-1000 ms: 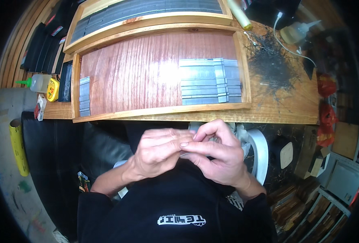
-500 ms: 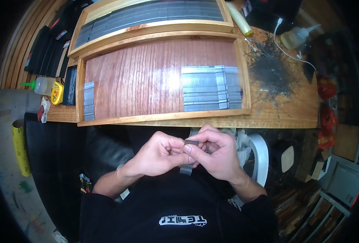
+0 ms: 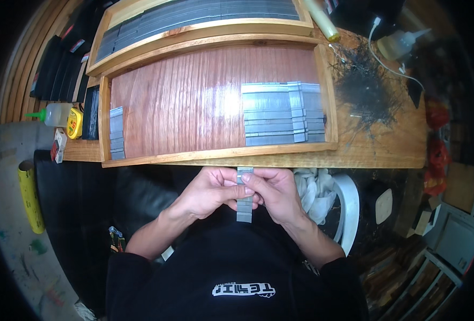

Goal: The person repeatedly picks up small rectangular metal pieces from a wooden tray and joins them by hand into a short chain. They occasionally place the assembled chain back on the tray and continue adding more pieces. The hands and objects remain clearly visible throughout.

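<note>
My left hand point(image 3: 214, 191) and my right hand point(image 3: 274, 193) are together just short of the table's front edge. Between them they pinch a narrow grey segmented strip point(image 3: 244, 209), held lengthwise away from my body. Both thumbs press on its upper face, and the fingers behind it are partly hidden. Beyond my hands lies a shallow wooden tray point(image 3: 215, 156) with a reddish-brown wood-grain base. Similar grey strips point(image 3: 269, 115) lie side by side at its right end. A shorter column of grey strips point(image 3: 117, 132) lies along its left wall.
A second wooden tray point(image 3: 205, 28), filled with grey strips, stands behind. Dark thin scraps point(image 3: 366, 88) and a squeeze bottle point(image 3: 400, 45) are on the right. At left are a green-tipped bottle point(image 3: 57, 114), a yellow container point(image 3: 74, 123) and black boxes point(image 3: 60, 75). A white chair arm point(image 3: 348, 214) curves beside my right arm.
Both hands have moved slightly away from my body, toward the table edge. The grey strip, bent and mostly covered before, now lies straighter between my fingers with more of its face showing.
</note>
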A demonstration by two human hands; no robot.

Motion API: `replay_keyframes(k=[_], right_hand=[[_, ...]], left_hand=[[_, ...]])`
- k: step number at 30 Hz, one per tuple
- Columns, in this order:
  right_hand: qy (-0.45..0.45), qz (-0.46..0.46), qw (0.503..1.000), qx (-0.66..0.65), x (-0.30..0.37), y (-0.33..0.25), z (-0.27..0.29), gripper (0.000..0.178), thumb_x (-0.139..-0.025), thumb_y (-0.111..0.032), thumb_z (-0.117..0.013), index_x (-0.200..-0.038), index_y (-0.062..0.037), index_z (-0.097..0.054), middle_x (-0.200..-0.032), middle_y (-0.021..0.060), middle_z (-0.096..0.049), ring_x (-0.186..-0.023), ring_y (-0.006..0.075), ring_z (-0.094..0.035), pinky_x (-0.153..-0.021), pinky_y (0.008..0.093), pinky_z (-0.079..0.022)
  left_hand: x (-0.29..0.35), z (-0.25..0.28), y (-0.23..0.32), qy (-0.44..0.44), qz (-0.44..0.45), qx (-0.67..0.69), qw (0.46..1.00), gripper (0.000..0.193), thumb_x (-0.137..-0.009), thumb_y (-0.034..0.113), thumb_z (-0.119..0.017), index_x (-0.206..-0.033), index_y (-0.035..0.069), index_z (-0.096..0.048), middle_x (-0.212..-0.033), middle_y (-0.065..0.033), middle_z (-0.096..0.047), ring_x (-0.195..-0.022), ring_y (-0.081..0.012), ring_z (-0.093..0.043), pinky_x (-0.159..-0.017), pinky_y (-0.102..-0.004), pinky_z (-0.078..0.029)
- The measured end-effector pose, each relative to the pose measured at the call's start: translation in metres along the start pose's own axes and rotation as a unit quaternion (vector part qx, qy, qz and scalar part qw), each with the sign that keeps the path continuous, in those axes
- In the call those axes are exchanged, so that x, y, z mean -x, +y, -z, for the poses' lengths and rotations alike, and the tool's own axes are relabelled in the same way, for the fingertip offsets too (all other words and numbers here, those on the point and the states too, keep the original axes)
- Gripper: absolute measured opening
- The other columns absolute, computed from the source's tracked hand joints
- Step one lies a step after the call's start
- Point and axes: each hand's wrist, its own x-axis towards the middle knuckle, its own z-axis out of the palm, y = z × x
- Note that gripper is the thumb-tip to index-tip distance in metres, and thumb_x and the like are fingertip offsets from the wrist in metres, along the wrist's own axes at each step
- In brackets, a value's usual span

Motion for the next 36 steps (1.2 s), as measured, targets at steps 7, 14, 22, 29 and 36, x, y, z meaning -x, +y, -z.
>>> replay_keyframes(k=[7,14,22,29,36], right_hand=[[0.001,0.057,0.991,0.118,-0.002,0.016,0.008,0.010,-0.096,-0.006,-0.071,-0.099,0.0026,-0.075,-0.079,0.0017,-0.066,-0.066,0.0052,-0.058,-0.058,0.0193,-0.046],[-0.024,0.202,0.924,0.325,0.008,0.011,0.004,0.019,-0.083,-0.003,-0.080,-0.101,-0.0048,-0.079,-0.085,0.0040,-0.066,-0.071,0.0124,-0.063,-0.062,0.0251,-0.049],[-0.056,0.242,0.903,0.352,0.008,0.011,0.006,0.014,-0.082,-0.005,-0.082,-0.096,-0.0034,-0.079,-0.084,0.0043,-0.065,-0.070,0.0125,-0.062,-0.059,0.0255,-0.048],[-0.004,0.284,0.888,0.361,0.009,0.020,0.003,0.017,-0.082,-0.008,-0.083,-0.098,-0.0022,-0.079,-0.083,0.0054,-0.064,-0.070,0.0134,-0.063,-0.059,0.0257,-0.049],[-0.024,0.254,0.898,0.359,0.014,0.013,0.005,0.020,-0.081,-0.003,-0.083,-0.100,-0.0031,-0.079,-0.085,0.0052,-0.065,-0.073,0.0137,-0.063,-0.061,0.0254,-0.050]], left_hand=[[-0.001,0.007,-0.010,0.016,-0.046,-0.073,0.996,0.009,-0.096,0.002,-0.069,-0.101,-0.003,-0.074,-0.090,-0.0102,-0.076,-0.085,-0.0131,-0.072,-0.072,-0.0228,-0.058],[0.022,-0.005,-0.045,0.143,-0.233,-0.356,0.894,0.006,-0.091,0.004,-0.073,-0.094,-0.002,-0.072,-0.069,-0.0155,-0.066,-0.055,-0.0146,-0.060,-0.051,-0.0290,-0.045],[0.022,-0.004,-0.055,0.147,-0.291,-0.362,0.873,0.004,-0.090,-0.001,-0.071,-0.093,-0.002,-0.072,-0.071,-0.0144,-0.067,-0.055,-0.0207,-0.064,-0.050,-0.0298,-0.046],[0.021,-0.010,-0.048,0.141,-0.253,-0.328,0.899,0.006,-0.090,-0.001,-0.071,-0.096,-0.002,-0.073,-0.077,-0.0157,-0.070,-0.059,-0.0182,-0.067,-0.052,-0.0292,-0.047],[0.022,-0.004,-0.051,0.133,-0.265,-0.352,0.888,0.007,-0.088,-0.002,-0.072,-0.095,-0.003,-0.072,-0.074,-0.0160,-0.068,-0.058,-0.0198,-0.065,-0.053,-0.0296,-0.047]])
